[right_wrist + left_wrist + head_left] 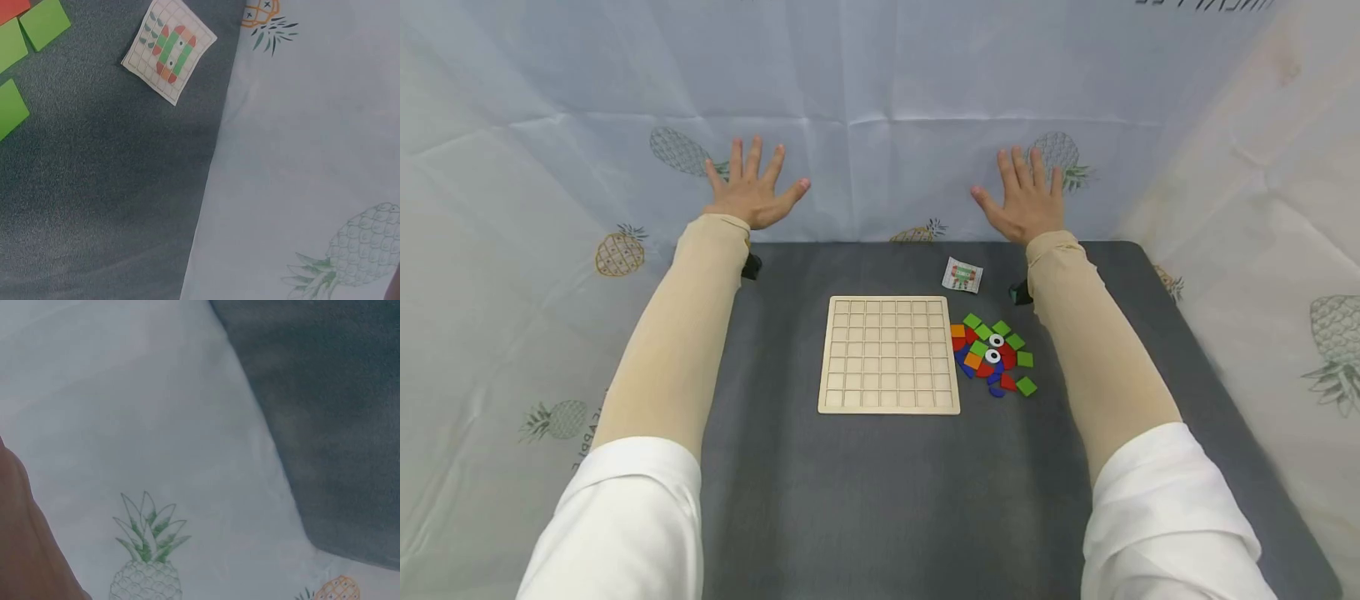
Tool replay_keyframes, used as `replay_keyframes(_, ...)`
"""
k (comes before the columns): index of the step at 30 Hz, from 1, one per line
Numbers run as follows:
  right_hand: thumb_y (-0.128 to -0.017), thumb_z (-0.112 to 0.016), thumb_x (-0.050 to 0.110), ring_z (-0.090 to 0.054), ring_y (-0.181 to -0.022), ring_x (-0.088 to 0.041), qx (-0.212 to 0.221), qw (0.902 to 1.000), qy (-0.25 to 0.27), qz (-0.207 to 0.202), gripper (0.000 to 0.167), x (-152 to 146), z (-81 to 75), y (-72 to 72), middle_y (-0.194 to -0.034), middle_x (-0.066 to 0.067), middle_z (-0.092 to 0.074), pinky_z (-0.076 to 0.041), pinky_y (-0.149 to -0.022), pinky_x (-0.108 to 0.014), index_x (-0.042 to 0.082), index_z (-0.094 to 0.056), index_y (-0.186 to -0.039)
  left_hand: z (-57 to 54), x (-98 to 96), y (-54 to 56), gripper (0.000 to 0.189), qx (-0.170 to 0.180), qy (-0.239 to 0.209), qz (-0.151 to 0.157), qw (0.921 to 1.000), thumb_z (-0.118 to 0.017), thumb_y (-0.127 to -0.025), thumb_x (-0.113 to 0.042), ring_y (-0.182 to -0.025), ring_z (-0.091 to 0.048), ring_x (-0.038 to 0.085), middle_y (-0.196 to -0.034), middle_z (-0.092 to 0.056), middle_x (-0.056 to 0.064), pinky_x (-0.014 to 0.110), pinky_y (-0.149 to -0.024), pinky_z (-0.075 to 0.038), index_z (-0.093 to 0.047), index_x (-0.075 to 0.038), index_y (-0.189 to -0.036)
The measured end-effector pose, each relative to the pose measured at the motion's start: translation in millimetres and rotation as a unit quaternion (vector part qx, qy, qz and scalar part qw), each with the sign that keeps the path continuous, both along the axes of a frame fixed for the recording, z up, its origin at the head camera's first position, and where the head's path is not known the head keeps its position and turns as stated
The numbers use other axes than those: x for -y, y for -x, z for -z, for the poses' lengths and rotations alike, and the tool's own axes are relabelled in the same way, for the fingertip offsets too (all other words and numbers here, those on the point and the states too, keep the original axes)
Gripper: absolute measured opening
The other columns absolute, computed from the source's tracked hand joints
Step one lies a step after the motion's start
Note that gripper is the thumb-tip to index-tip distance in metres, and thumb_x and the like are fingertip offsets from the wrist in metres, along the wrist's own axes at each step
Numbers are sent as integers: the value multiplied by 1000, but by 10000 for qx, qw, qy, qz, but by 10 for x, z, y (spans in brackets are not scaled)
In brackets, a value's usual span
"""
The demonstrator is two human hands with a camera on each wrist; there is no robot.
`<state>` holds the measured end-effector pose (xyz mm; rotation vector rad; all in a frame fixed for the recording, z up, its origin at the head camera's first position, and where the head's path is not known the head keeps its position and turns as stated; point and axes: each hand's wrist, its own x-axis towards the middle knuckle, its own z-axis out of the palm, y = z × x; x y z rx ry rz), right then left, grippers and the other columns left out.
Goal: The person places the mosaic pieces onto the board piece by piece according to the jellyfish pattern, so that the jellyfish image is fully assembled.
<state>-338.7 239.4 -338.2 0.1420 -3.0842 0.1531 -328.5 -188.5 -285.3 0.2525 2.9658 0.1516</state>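
My left hand (pixel 750 193) is held out past the table's far edge, fingers spread and straight, with nothing in it. Likewise spread and bare, my right hand (pixel 1024 204) reaches beyond that edge on the right. Between the forearms lies a pale wooden grid board (pixel 891 356) with bare square cells. A loose heap of flat pieces in green, red, blue and orange, including a green square (pixel 1026 386), sits at the board's right side. Two white rings (pixel 992 356) with dark centres lie on the heap. Behind it is a small printed pattern card (pixel 962 276), nearest to my right hand.
The dark grey table (pixel 880 500) extends toward me and to the right. A pale curtain (pixel 880 67) printed with pineapples hangs behind the table and along both sides. Dark wrist devices (pixel 751 266) show beneath both sleeves.
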Motion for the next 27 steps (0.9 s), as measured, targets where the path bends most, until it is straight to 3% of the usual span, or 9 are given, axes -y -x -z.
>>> replay_keyframes(7,-93,-7,82,23,-157,-28,-45,9999,82,66,92,-65,-66,-19,-170,1,19,15,-127,-63,26,15,-162,-34,-35,65,85,16,-276,48,9996,-6,-95,-78,-149,39,34,-164,36,6,76,-115,23,20,-30,-159)
replay_keyframes(11,-96,-10,78,19,-158,-30,-104,9996,266,-31,88,-58,-163,-58,-171,0,16,12,-128,-62,25,13,-162,-63,-6,80,82,-40,-959,69,9954,-9,-97,-75,-151,36,34,-165,34,5,74,-119,18,22,-31,-159)
replay_keyframes(13,-99,-14,74,15,-159,-33,-3,9989,452,-101,85,-44,-219,-112,-172,-3,13,8,-129,-62,24,10,-163,-48,27,47,80,-127,-1557,117,9877,-14,-100,-71,-154,30,33,-168,28,4,69,-124,14,19,-30,-160)
replay_keyframes(17,-105,-32,56,-16,-156,-44,202,9959,787,-406,75,-46,-260,-303,-170,-19,-16,-15,-128,-64,12,-14,-164,78,139,-151,78,-56,-2782,231,9602,-29,-104,-61,-160,3,32,-173,5,6,62,-130,-7,5,-27,-164)
replay_keyframes(20,-106,-44,38,-42,-141,-46,311,9911,1063,-733,61,-102,-198,-501,-155,-26,-44,-36,-118,-63,3,-37,-156,227,236,-388,73,66,-3475,273,9373,-38,-105,-53,-158,-19,33,-170,-18,11,61,-126,-25,-9,-23,-165)
replay_keyframes(23,-107,-47,28,-49,-134,-44,748,9806,1579,-892,51,-190,-106,-725,-146,-26,-53,-44,-112,-62,0,-47,-149,384,309,-638,66,115,-4107,289,9112,-44,-106,-45,-152,-33,33,-164,-35,14,58,-124,-32,-21,-21,-163)
replay_keyframes(27,-107,-49,26,-53,-130,-40,1398,9662,2063,-665,45,-296,24,-1029,-141,-23,-56,-48,-108,-60,3,-50,-146,631,322,-950,60,436,-4897,210,8705,-47,-106,-43,-140,-51,28,-155,-48,15,48,-116,-46,-30,-22,-160)
